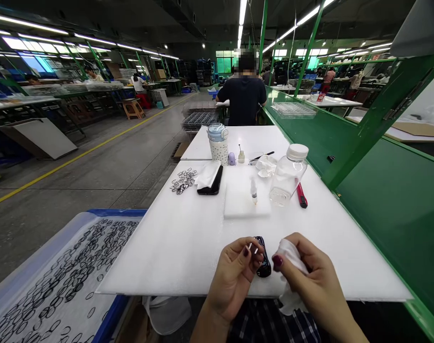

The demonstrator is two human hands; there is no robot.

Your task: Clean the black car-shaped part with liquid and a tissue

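- no readable text, labels, brands or numbers anywhere
- clear bottle: no label legible
- patterned cup: dots only, no words

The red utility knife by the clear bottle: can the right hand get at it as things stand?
Probably yes, once freed. The right hand holds a white cloth, and the red utility knife lies farther up the white table on that side, beside the clear bottle, with bare surface between.

The single head-worn camera looks forward and down along the white bench from the near edge. Both hands sit close at the frame's bottom; the factory aisle recedes beyond.
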